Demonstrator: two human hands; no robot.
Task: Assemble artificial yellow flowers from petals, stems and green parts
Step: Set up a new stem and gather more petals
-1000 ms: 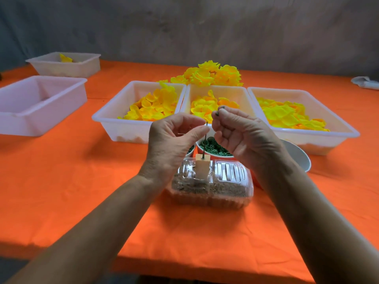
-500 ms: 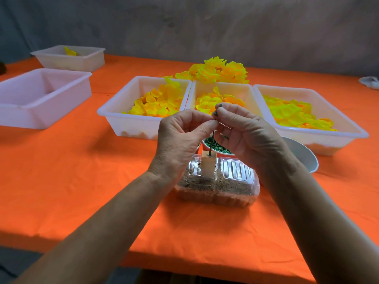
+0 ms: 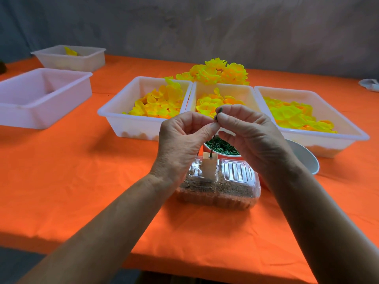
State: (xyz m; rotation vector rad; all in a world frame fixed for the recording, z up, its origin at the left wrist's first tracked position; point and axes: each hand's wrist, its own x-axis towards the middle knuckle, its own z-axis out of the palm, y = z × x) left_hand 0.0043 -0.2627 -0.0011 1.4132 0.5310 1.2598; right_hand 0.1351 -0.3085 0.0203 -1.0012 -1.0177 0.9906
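Now, from the head camera: both hands meet above the clear plastic box [image 3: 218,185], left hand [image 3: 180,144] and right hand [image 3: 249,132] each pinching the top of the dark stem [image 3: 212,145] standing upright in its pale holder [image 3: 209,167]. Petal trays at twelve o'clock.

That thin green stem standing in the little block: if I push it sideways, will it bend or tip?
The stem looks wire-thin, so it probably flexes rather than snaps. It stands in a small pale block on a clear plastic box, so a hard sideways push might tip it. Both hands' fingertips pinch its top, likely steadying it.
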